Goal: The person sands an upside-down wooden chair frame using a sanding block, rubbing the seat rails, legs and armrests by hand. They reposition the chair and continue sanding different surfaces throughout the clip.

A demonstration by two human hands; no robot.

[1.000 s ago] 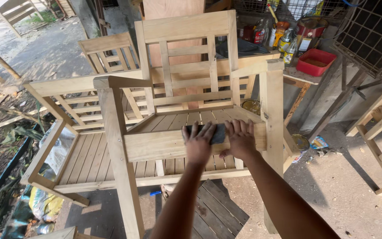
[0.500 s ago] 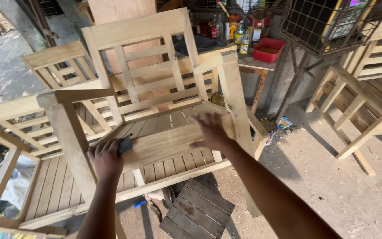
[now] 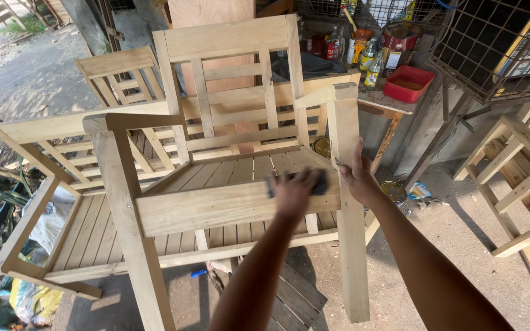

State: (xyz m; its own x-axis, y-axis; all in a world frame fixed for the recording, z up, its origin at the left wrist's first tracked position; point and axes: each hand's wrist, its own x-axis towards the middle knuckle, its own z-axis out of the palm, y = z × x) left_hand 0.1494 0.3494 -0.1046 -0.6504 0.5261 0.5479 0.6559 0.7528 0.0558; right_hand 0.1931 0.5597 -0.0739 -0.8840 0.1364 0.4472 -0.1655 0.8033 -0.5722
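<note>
The left hand (image 3: pixel 294 193) presses a dark sanding pad (image 3: pixel 319 182) flat against the chair's front rail (image 3: pixel 216 207), grip clenched on it; motion blur suggests sanding is under way. The right hand (image 3: pixel 357 178) clasps the front leg (image 3: pixel 346 184) beside the rail's end. Next, steady strokes along the rail seem called for.

We count three unpainted wooden chairs: one (image 3: pixel 228 202) under our two hands, a second (image 3: pixel 50 184) at left, a third (image 3: pixel 522 178) at right. One red tray (image 3: pixel 408 83) and one dark sanding block (image 3: pixel 317 182) are visible; the bottles (image 3: pixel 372 61) are too crowded to count.
</note>
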